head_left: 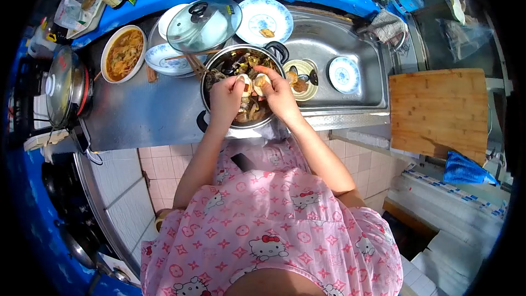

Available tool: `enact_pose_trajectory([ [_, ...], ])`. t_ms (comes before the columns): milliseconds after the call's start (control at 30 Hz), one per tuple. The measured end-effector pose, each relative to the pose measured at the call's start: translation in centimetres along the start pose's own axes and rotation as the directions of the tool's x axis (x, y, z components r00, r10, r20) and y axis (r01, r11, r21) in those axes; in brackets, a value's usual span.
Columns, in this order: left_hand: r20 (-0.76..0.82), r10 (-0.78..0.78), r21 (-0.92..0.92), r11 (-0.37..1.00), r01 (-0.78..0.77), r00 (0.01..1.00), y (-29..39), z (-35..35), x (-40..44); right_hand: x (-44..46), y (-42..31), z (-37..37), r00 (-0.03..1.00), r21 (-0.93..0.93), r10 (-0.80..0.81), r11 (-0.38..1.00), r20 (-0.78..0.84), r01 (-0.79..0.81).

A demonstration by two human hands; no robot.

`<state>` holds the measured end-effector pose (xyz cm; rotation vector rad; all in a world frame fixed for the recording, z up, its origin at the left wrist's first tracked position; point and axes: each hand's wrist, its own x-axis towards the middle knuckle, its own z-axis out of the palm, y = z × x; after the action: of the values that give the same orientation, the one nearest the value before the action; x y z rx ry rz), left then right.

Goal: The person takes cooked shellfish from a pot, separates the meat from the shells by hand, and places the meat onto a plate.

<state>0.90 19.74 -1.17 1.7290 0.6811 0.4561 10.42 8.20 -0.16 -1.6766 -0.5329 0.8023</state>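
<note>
Over a steel pot [205, 97] of cooked shellfish [249, 111], my two hands meet with an opened clam between them. My left hand [224, 98] pinches one pale clam shell half [245, 84]. Pinched in my right hand [280, 96] is another shell half [262, 83] with orange-brown meat in it. The halves look apart, though the fingers partly cover them. A wooden-handled utensil [195, 66] and a chopstick [192, 53] rest at the pot's far left rim. Close by on the right, a cream bowl [310, 94] holds several shells.
The bowl stands in a steel sink [356, 30] with a small blue-patterned plate [345, 75]. Behind the pot are a glass lid [222, 27] and a larger plate [252, 13] bearing a food piece. A food dish [137, 71] sits left; a cutting board [438, 109] lies right.
</note>
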Motion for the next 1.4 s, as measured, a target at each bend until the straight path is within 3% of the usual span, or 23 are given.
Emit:
enact_pose_trajectory([
  [267, 0.034, -0.018, 0.066, 0.998, 0.015, 0.999, 0.4, 0.1, -0.1, -0.5, -1.2, -0.6, 0.999, -0.164, 0.031, 0.986, 0.028, -0.026],
  [367, 0.055, 0.007, 0.004, 1.000, -0.007, 0.998, -0.6, 0.4, 0.1, -0.1, -0.9, -0.9, 0.992, -0.136, -0.125, 0.983, -0.022, 0.121],
  [467, 0.078, 0.021, 0.002, 1.000, -0.021, 0.997, -0.8, 0.4, 0.2, 0.3, 0.1, -1.2, 0.988, -0.124, -0.150, 0.981, -0.023, 0.146],
  [567, 0.103, 0.047, 0.043, 0.998, -0.052, 0.994, -0.6, 0.3, 0.4, 0.3, -0.1, -1.5, 0.997, -0.151, -0.074, 0.986, -0.021, 0.070],
  [667, 0.120, 0.084, 0.057, 0.994, -0.091, 0.989, 0.1, 0.2, 0.6, 0.8, 1.1, -2.0, 0.982, -0.291, -0.181, 0.943, -0.052, 0.159],
  [733, 0.113, 0.098, 0.002, 0.995, -0.099, 0.989, -0.3, 0.4, 0.8, 1.2, 1.7, -2.0, 0.983, -0.269, -0.170, 0.952, -0.063, 0.148],
  [833, -0.055, 0.432, 0.212, 0.886, -0.413, 0.900, 2.0, 0.6, 1.1, 1.4, 1.2, -1.9, 0.988, -0.295, -0.134, 0.949, -0.071, 0.108],
  [867, 0.023, 0.444, 0.313, 0.848, -0.428, 0.896, 3.5, 0.1, 1.0, 1.3, 0.8, -1.8, 0.990, -0.313, -0.118, 0.945, -0.073, 0.090],
  [967, 0.229, 0.651, 0.438, 0.595, -0.674, 0.724, 3.5, -0.5, 1.5, 0.8, -0.7, -1.6, 0.977, -0.479, -0.208, 0.864, -0.054, 0.157],
  [1000, 0.271, 0.569, 0.466, 0.628, -0.623, 0.777, 3.5, -0.5, 1.5, 0.5, -1.3, -1.5, 0.972, -0.462, -0.225, 0.871, -0.064, 0.171],
  [1100, 0.299, 0.601, 0.470, 0.583, -0.663, 0.741, 3.4, -0.1, 1.6, 0.2, -1.8, -1.9, 0.984, -0.417, -0.179, 0.896, -0.022, 0.153],
  [1233, 0.286, 0.579, 0.426, 0.637, -0.642, 0.764, 3.2, 0.2, 1.5, -0.2, -3.3, -2.5, 0.999, -0.385, -0.046, 0.921, 0.022, 0.051],
  [1333, 0.257, 0.533, 0.375, 0.714, -0.592, 0.806, 2.8, 0.7, 1.3, 0.2, -2.4, -2.8, 0.972, -0.533, -0.224, 0.815, 0.073, 0.228],
  [1400, 0.242, 0.503, 0.363, 0.746, -0.558, 0.830, 2.7, 0.7, 1.1, 0.3, -2.2, -2.8, 0.986, -0.518, -0.155, 0.839, 0.067, 0.167],
])
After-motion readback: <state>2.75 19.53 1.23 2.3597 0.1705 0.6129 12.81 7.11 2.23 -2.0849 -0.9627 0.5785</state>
